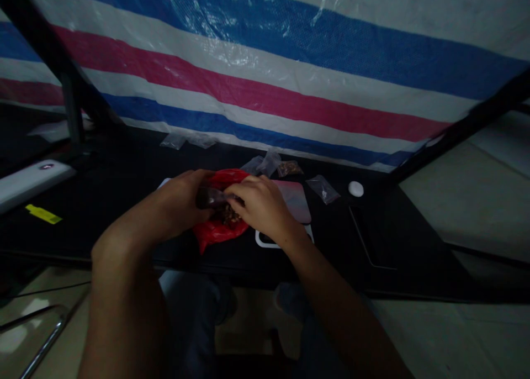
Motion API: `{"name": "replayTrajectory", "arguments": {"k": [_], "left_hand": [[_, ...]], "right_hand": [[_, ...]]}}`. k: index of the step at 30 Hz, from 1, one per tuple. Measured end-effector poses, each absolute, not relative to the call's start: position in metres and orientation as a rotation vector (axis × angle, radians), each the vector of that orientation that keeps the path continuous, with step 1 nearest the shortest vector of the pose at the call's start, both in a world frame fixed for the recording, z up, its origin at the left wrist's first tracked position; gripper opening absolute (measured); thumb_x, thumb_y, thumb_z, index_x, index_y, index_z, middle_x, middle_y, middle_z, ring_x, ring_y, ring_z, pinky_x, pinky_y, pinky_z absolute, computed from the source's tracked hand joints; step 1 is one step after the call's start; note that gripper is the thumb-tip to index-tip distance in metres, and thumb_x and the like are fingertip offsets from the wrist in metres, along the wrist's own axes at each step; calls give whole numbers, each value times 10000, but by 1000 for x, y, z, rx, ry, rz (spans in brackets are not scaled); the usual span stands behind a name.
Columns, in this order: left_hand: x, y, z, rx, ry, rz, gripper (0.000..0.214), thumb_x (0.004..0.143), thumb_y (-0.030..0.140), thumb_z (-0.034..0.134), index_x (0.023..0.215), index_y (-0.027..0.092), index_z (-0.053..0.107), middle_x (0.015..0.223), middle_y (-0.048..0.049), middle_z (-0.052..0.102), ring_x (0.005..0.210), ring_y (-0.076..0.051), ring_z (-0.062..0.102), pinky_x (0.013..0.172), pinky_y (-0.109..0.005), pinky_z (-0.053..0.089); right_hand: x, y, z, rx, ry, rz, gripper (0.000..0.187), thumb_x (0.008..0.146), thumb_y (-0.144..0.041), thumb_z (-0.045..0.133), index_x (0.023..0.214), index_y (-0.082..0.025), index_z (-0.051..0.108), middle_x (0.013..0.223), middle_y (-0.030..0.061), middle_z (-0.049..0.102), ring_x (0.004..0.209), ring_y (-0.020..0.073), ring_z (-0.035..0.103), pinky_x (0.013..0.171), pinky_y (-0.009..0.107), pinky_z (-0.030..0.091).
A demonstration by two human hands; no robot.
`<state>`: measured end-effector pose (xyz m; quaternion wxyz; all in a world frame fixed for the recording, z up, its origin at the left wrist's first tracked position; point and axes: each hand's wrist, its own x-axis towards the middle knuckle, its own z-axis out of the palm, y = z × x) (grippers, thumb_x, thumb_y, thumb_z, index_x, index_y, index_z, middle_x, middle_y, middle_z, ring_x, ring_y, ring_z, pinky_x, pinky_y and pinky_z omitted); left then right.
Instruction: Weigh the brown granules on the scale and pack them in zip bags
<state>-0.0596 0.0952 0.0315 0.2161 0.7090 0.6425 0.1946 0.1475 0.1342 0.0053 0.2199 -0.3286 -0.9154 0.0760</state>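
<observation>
A red plastic bag [219, 232] lies wide open on the black table, with small brown pieces [231, 215] inside that look like nuts or beans. Over its mouth, my left hand [182, 198] is curled around a small clear plastic bag [212, 196]. My right hand [260, 203] reaches in from the other side, its fingers closed at the end of the same clear bag. Its fingertips are partly hidden and hang just above the brown pieces. Dim light blurs what the clear bag contains.
Behind the hands lie several clear bags [269, 162] and a filled brown packet [290, 168]. To the right are a pinkish flat panel [295, 201], another clear bag [323, 189], a white round object [355, 189] and a dark phone-like slab [366, 235]. A yellow tag [43, 214] lies left. A striped sheet [265, 100] hangs behind.
</observation>
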Motion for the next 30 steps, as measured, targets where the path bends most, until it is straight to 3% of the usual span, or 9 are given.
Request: {"name": "replayTrajectory", "arguments": {"k": [2,7,13,19,26,30], "left_hand": [[-63,91,37,1933,1854,577,706,694,331,823,1356,135,679,1268,-168,753,1060,-354,746,892,-409,604],[-69,83,50,1955,1716,806,734,848,478,734,1491,158,583,1169,-94,785,958,-275,755,836,-364,619],[-68,86,46,2012,1644,1001,676,845,492,745,1451,216,623,1243,-80,775,1039,-293,753,954,-435,616],[-59,87,49,2032,1599,991,537,902,508,704,1361,231,686,1321,-54,753,1099,-310,727,1032,-471,572],[-53,89,49,2033,1535,1023,505,910,501,700,1333,224,704,1296,-41,761,1086,-297,732,1006,-432,577],[-54,91,46,2029,1520,1061,504,904,524,713,1323,244,705,1308,-45,754,1104,-306,732,1020,-436,581]], "right_hand": [[149,137,5,-952,-2444,312,134,994,-190,668,1062,-213,781,1063,72,818,1025,237,705,902,380,444],[147,139,-2,-942,-2184,564,136,966,-182,699,1070,-214,781,1058,51,821,972,217,739,908,367,522],[139,137,-11,-893,-2143,711,645,925,-227,760,1529,-246,533,1216,77,791,1125,256,741,1007,428,575],[138,133,-8,-966,-2195,662,884,865,-331,836,1622,-233,390,1307,112,753,1203,310,716,1051,494,559],[135,130,-6,-1042,-2236,523,856,861,-400,840,1578,-183,426,1367,174,712,1267,362,675,1069,542,515],[134,129,-6,-1068,-2219,497,724,914,-304,776,1551,-198,450,1378,155,712,1293,345,664,1090,533,498]]}}
